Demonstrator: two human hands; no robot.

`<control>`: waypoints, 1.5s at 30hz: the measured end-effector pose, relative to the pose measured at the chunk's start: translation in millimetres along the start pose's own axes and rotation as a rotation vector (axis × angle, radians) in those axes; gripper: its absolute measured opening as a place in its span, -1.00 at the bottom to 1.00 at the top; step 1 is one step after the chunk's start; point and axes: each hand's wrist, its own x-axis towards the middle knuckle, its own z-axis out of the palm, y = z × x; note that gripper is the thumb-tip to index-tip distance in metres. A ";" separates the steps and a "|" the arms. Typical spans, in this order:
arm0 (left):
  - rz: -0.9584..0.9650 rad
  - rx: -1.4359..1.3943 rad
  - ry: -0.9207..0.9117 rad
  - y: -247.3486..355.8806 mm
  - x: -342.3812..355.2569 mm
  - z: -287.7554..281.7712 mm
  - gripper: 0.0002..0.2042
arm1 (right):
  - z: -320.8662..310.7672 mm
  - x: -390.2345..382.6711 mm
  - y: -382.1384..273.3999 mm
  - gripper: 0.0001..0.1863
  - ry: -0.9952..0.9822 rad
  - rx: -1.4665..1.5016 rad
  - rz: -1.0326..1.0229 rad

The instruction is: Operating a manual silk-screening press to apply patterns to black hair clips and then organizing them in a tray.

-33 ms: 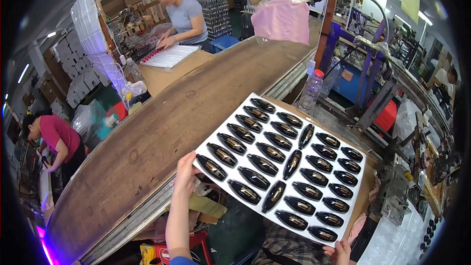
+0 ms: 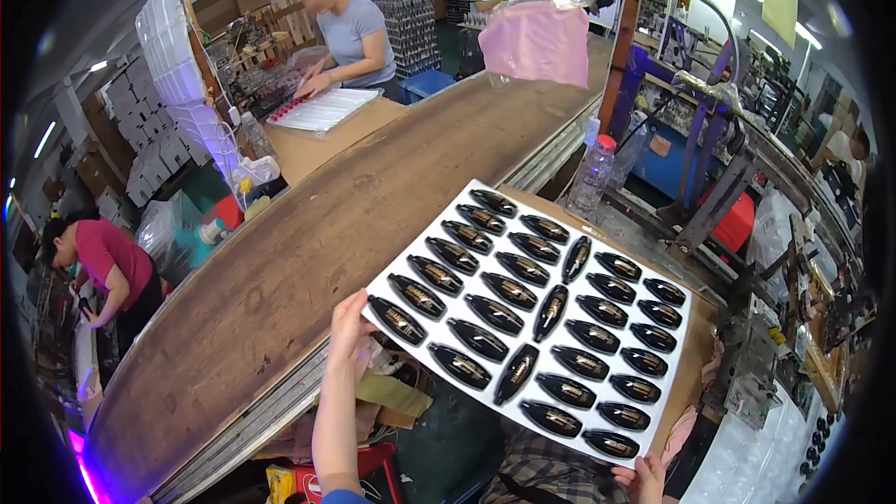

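A white sheet-like tray slants in front of me, bearing rows of glossy black pointed-oval pieces with gold print. Most lie slantwise, while one line through the middle is turned the other way. My left hand is closed on the tray's left corner, thumb near the edge. At the near right corner, my right hand pinches the rim; its fingers are partly hidden beneath. Under the tray's right side shows brown cardboard.
A long brown worktop curves past on the left. Beyond the tray stands a clear bottle with a red cap, near a metal machine. A pink sheet hangs from a lamp. One person works across; another bends at far left.
The tray has shifted slightly left in both my hands. My grip on its two corners looks the same.
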 end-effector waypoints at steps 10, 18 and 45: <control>0.156 0.032 0.148 39.0 2.2 -97.8 -0.73 | 74.7 44.4 -4.5 -0.75 -0.318 0.031 0.030; 0.168 -0.022 0.278 64.6 -8.1 -180.9 -0.70 | 141.4 90.8 -4.8 -0.71 -0.584 -0.035 0.046; 0.188 -0.360 0.848 10.6 -152.6 -414.2 -0.73 | 449.3 164.2 25.1 -0.66 -0.931 -0.373 0.044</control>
